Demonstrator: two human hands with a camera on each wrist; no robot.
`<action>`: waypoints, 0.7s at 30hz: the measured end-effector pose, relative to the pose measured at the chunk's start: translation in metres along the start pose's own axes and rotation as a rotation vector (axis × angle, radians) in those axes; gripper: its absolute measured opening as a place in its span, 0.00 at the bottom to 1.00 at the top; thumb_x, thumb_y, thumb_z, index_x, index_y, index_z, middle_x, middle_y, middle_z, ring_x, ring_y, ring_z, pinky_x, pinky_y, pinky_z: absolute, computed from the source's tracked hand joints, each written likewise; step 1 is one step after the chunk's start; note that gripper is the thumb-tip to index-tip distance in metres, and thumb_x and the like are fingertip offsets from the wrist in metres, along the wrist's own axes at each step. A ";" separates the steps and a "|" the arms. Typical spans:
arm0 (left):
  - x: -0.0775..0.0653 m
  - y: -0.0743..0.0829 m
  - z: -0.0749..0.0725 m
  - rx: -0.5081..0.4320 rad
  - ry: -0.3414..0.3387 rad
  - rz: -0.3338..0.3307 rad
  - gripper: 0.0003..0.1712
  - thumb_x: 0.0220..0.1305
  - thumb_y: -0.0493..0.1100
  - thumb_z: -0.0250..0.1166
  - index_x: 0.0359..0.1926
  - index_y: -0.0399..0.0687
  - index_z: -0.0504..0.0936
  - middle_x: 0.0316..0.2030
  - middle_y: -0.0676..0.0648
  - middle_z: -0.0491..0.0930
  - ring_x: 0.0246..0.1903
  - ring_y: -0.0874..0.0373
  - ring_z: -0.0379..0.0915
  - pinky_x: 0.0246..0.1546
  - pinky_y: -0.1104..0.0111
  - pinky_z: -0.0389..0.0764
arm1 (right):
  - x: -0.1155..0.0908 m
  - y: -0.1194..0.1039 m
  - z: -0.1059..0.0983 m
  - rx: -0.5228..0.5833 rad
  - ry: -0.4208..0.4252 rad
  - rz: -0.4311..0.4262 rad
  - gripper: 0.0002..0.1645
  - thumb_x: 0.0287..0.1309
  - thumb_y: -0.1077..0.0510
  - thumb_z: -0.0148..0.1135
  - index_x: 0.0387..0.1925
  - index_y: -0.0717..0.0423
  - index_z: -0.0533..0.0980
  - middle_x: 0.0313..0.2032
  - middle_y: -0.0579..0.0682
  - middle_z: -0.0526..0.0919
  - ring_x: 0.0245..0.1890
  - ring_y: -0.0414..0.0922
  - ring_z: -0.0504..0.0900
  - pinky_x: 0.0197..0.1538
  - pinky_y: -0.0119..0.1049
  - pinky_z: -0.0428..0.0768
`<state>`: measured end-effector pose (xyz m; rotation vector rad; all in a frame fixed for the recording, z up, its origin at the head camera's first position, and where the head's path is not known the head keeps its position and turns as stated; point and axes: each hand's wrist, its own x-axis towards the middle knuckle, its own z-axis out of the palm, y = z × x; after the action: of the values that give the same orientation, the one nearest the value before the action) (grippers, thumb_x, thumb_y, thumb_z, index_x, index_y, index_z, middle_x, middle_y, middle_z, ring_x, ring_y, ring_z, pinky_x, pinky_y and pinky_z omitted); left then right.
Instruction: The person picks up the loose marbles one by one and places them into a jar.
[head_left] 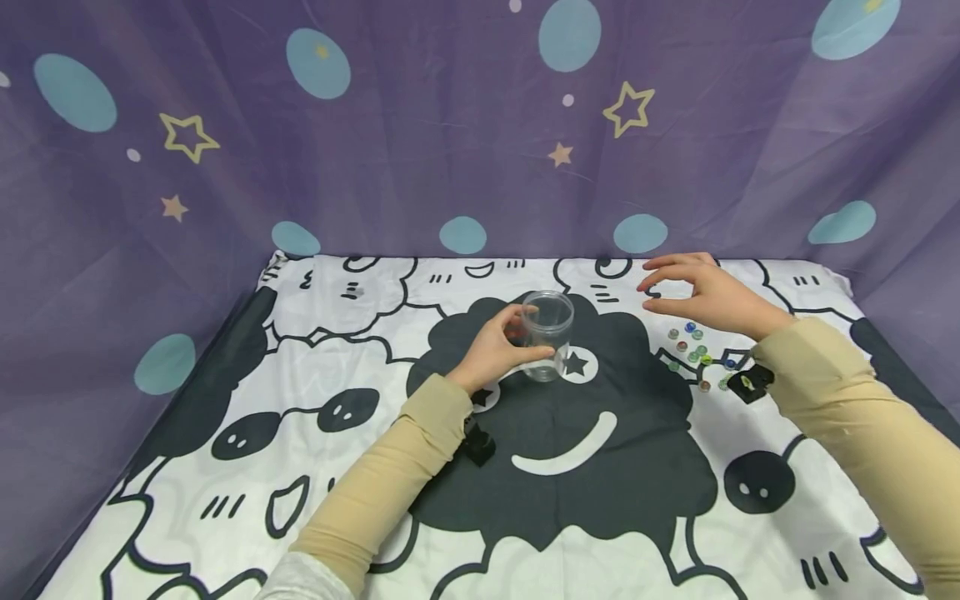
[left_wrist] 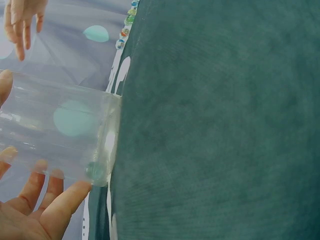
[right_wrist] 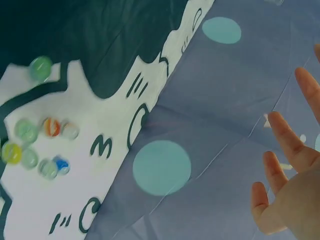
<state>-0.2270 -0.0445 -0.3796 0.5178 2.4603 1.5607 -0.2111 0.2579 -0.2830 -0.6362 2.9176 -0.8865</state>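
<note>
A clear plastic jar (head_left: 553, 327) stands upright on the dark cloud figure of the cloth. My left hand (head_left: 491, 348) grips its side, thumb at the front and fingers round the back. In the left wrist view, a small greenish round spot shows inside the jar (left_wrist: 50, 120) near its base; I cannot tell surely whether it is a marble. To the right, my right hand (head_left: 712, 293) hovers with fingers apart and nothing held. Several glass marbles (head_left: 697, 353) lie loose on the cloth below it. The right wrist view shows an orange-striped marble (right_wrist: 51, 127) and a blue marble (right_wrist: 61, 166) among green ones.
A black-and-white cartoon cloth (head_left: 330, 492) covers the table. Behind it hangs a purple curtain (head_left: 420, 167) with stars and blue ovals. A small black device (head_left: 752, 383) is strapped to the right wrist, another (head_left: 478, 445) to the left.
</note>
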 end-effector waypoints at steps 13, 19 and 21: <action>0.001 0.000 0.001 0.005 0.002 -0.012 0.37 0.51 0.51 0.74 0.63 0.61 0.69 0.54 0.47 0.71 0.57 0.50 0.69 0.58 0.59 0.74 | -0.022 0.025 -0.016 -0.063 0.023 0.038 0.17 0.57 0.55 0.66 0.48 0.57 0.79 0.63 0.61 0.67 0.59 0.61 0.58 0.46 0.51 0.69; 0.001 0.000 0.001 0.003 0.003 -0.009 0.37 0.51 0.51 0.74 0.63 0.61 0.69 0.53 0.47 0.71 0.57 0.50 0.68 0.58 0.59 0.74 | -0.030 0.043 -0.022 -0.049 0.030 0.050 0.19 0.55 0.56 0.66 0.48 0.60 0.79 0.62 0.64 0.67 0.63 0.66 0.55 0.55 0.60 0.61; 0.001 0.000 0.001 0.005 0.004 -0.008 0.37 0.51 0.51 0.74 0.63 0.61 0.69 0.53 0.47 0.71 0.57 0.50 0.69 0.58 0.59 0.74 | -0.032 0.050 -0.023 -0.045 0.033 0.044 0.19 0.55 0.57 0.66 0.48 0.61 0.79 0.61 0.65 0.67 0.62 0.66 0.57 0.55 0.60 0.60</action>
<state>-0.2275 -0.0433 -0.3801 0.5047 2.4674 1.5540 -0.2033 0.3201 -0.2934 -0.5622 2.9764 -0.8374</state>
